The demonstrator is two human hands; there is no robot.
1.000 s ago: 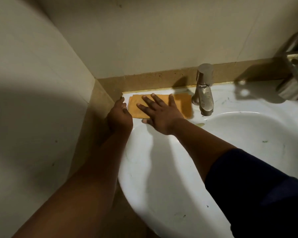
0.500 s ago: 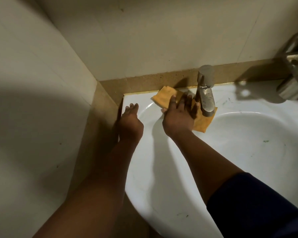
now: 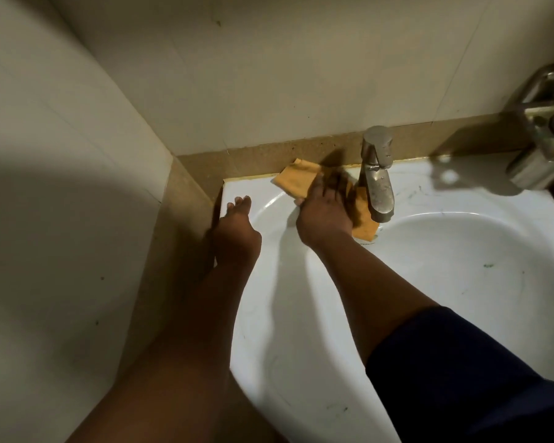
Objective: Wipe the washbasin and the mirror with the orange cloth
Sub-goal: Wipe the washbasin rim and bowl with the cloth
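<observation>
The orange cloth [image 3: 298, 182] lies on the back rim of the white washbasin [image 3: 301, 314], just left of the metal tap [image 3: 378, 180]. My right hand [image 3: 325, 212] presses flat on the cloth with its fingers spread toward the tap, and covers the cloth's middle. One cloth corner sticks out toward the wall, another pokes out under the tap spout. My left hand [image 3: 237, 228] rests on the basin's left rim with straight fingers and holds nothing. No mirror is in view.
A tan stone ledge [image 3: 253, 158] runs behind and left of the basin, below pale wall tiles. A metal fixture [image 3: 544, 135] juts from the wall at the upper right. Small dark specks dot the basin bowl [image 3: 488, 266].
My right hand has slid the cloth from the basin's back left corner rightward to the tap's base. My left hand has let go of the cloth's edge and settled on the left rim.
</observation>
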